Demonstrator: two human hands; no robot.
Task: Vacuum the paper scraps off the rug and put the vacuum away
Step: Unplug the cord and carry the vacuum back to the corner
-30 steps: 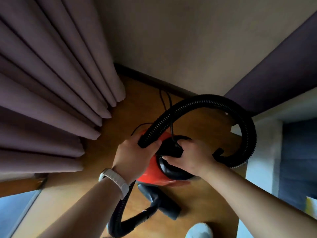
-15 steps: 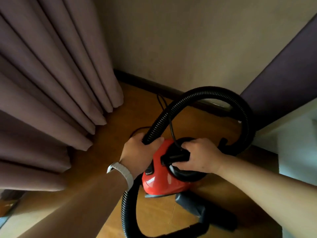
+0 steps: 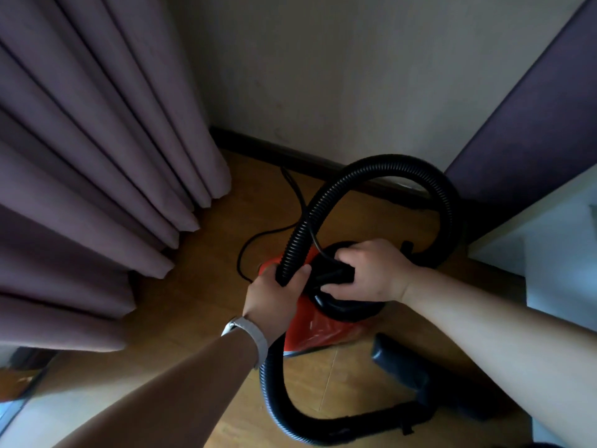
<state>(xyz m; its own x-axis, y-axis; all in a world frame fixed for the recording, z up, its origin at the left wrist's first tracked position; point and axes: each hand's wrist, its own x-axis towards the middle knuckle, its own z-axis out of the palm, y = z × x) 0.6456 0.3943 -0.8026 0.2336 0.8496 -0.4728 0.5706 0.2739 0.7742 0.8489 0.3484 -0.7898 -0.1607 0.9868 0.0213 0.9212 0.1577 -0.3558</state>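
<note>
Vacuum (image 3: pixel 310 331) has shifted closer to the corner and seems set down, wall (image 3: pixel 323 76) at 12 o'clock, curtain (image 3: pixel 97 156) at 9. Left hand (image 3: pixel 274 295) still clasps the hose (image 3: pixel 302 234); right hand (image 3: pixel 371 270) grips the handle (image 3: pixel 336 274). Stowing looks nearly done.

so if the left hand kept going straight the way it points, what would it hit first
The left hand grips the hose; straight on, it would likely meet the vacuum's black top first, near the right hand gripping its handle. Depth is unclear from one view.
</note>
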